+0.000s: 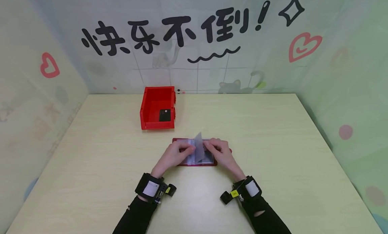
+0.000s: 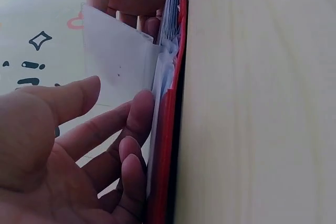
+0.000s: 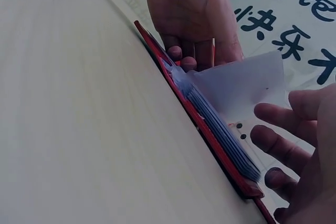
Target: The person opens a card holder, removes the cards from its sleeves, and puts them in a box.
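Observation:
A small red card holder [image 1: 197, 165] lies spread open on the table. One clear plastic sleeve [image 1: 199, 149] stands upright from its middle, between the hands. My left hand [image 1: 175, 154] is at the left half, fingertips [image 2: 140, 111] resting on the pages and thumb held apart. On the other side, my right hand [image 1: 222, 155] is at the right half, its fingers spread beside the raised sleeve in the right wrist view. A stack of sleeves [image 3: 223, 132] lies under that hand. A dark card face shows partly below the right fingers in the head view.
A red plastic bin [image 1: 157, 125] stands beyond the card holder, to the left, with a small black card-like piece [image 1: 165, 115] inside. The pale wooden table [image 1: 272, 133] meets printed cloth walls at the back and sides.

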Demonstrator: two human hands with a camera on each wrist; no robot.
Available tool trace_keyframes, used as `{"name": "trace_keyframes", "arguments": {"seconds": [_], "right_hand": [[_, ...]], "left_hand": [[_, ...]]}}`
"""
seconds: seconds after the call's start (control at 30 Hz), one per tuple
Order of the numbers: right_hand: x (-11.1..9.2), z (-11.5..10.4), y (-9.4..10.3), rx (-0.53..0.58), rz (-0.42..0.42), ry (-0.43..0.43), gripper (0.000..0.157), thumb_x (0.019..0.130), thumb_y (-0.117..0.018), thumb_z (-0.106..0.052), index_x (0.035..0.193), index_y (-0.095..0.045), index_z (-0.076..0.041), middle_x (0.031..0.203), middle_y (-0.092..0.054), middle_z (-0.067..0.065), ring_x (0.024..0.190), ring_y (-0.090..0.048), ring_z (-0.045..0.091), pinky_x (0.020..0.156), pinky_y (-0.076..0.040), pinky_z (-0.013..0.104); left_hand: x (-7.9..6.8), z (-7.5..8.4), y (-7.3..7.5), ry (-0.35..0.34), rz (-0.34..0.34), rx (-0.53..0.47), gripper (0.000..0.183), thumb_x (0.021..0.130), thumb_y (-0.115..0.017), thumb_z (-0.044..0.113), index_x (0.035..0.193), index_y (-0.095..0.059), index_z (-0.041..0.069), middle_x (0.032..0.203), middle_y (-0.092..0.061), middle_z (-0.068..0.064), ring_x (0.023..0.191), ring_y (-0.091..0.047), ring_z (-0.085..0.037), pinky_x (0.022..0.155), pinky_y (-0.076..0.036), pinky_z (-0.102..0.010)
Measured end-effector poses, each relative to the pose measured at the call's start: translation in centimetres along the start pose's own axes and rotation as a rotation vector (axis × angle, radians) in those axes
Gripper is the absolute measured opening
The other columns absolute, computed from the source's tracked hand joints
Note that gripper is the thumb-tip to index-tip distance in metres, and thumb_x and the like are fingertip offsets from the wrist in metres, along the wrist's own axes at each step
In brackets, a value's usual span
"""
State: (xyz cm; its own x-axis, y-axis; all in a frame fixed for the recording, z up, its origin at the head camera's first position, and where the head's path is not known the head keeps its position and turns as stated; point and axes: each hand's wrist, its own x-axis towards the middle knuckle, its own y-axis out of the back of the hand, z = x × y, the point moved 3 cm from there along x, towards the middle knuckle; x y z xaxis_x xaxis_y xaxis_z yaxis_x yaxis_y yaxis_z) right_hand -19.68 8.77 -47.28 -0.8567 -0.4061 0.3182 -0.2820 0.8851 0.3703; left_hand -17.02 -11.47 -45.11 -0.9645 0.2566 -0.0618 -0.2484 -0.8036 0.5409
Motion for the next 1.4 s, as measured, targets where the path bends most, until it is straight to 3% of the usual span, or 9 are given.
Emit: {"name": "trace_keyframes", "arguments": {"seconds": [0.23,0.4,0.57,0.7,0.8,1.03,1.13,1.23,1.4], "right_hand": [[-0.3,-0.3,-0.3,-0.19,-0.087,0.031,0.027,0.095,-0.065,-0.012,0.12,-0.074,-0.008,0.098,-0.068,0.007,0.09,-0.05,0.016,0.093,-0.024,0.043],[-0.4,-0.3,-0.6,-0.282,-0.116,0.085,0.032,0.091,-0.07,-0.017,0.122,-0.074,-0.013,0.098,-0.061,0.003,0.09,-0.046,0.017,0.092,-0.025,0.044],[-0.5,-0.4,-0.7,-0.315,-0.135,0.111,0.038,0.086,-0.076,-0.021,0.123,-0.073,-0.016,0.1,-0.052,0.004,0.095,-0.043,0.019,0.093,-0.024,0.045],[-0.5,-0.2,-0.8,-0.32,-0.092,0.063,0.04,0.087,-0.076,-0.019,0.126,-0.071,-0.013,0.108,-0.053,0.009,0.102,-0.044,0.025,0.093,-0.027,0.043],[-0.4,-0.2,-0.6,-0.294,-0.034,-0.019,0.04,0.088,-0.076,-0.016,0.127,-0.069,-0.008,0.118,-0.053,0.014,0.112,-0.044,0.03,0.094,-0.036,0.041],[-0.3,-0.3,-0.1,-0.344,0.036,-0.101,0.045,0.085,-0.079,-0.016,0.125,-0.068,0.001,0.127,-0.059,0.019,0.112,-0.051,0.032,0.088,-0.046,0.039],[-0.2,-0.3,0.0,-0.385,0.03,-0.114,0.049,0.085,-0.08,-0.02,0.127,-0.066,0.002,0.128,-0.061,0.021,0.111,-0.053,0.033,0.09,-0.048,0.042],[-0.3,-0.2,0.2,-0.446,0.033,-0.121,0.053,0.084,-0.081,-0.026,0.128,-0.066,0.001,0.128,-0.062,0.02,0.112,-0.054,0.034,0.095,-0.046,0.048],[-0.5,0.3,0.4,-0.518,0.041,-0.138,0.056,0.083,-0.081,-0.034,0.128,-0.067,-0.003,0.124,-0.061,0.015,0.11,-0.053,0.033,0.097,-0.041,0.05]], "left_hand": [[0.3,0.0,0.0,0.074,0.025,-0.001,0.042,0.102,-0.055,0.043,0.087,-0.077,0.011,0.085,-0.072,-0.005,0.092,-0.059,-0.018,0.079,-0.043,-0.029],[0.2,0.4,0.1,0.096,0.039,-0.02,0.043,0.097,-0.059,0.052,0.087,-0.078,0.015,0.079,-0.07,-0.004,0.086,-0.057,-0.018,0.068,-0.039,-0.028],[0.0,0.5,0.3,0.071,0.074,-0.038,0.03,0.094,-0.067,0.043,0.099,-0.081,0.017,0.095,-0.076,-0.002,0.088,-0.059,-0.017,0.07,-0.044,-0.027],[-0.2,0.2,0.8,0.059,0.112,-0.055,0.023,0.095,-0.068,0.024,0.109,-0.078,0.009,0.104,-0.076,-0.01,0.087,-0.062,-0.019,0.072,-0.049,-0.026],[-0.3,0.0,1.1,0.081,0.135,-0.048,0.025,0.094,-0.069,0.018,0.112,-0.076,0.003,0.108,-0.076,-0.015,0.087,-0.064,-0.019,0.072,-0.051,-0.024],[-0.7,-0.4,1.6,0.172,0.196,0.037,0.036,0.089,-0.077,0.019,0.119,-0.071,0.0,0.093,-0.075,-0.016,0.076,-0.06,-0.02,0.061,-0.045,-0.024],[-0.8,-0.4,1.8,0.205,0.211,0.072,0.047,0.087,-0.078,0.019,0.128,-0.065,-0.001,0.097,-0.071,-0.016,0.079,-0.058,-0.021,0.062,-0.046,-0.024],[-0.9,-0.3,1.9,0.234,0.216,0.095,0.058,0.086,-0.079,0.02,0.136,-0.057,0.0,0.101,-0.067,-0.015,0.082,-0.057,-0.021,0.065,-0.049,-0.024],[-1.1,-0.4,2.0,0.273,0.212,0.13,0.067,0.085,-0.081,0.021,0.141,-0.051,0.004,0.084,-0.062,-0.011,0.073,-0.054,-0.019,0.061,-0.044,-0.024]]}}
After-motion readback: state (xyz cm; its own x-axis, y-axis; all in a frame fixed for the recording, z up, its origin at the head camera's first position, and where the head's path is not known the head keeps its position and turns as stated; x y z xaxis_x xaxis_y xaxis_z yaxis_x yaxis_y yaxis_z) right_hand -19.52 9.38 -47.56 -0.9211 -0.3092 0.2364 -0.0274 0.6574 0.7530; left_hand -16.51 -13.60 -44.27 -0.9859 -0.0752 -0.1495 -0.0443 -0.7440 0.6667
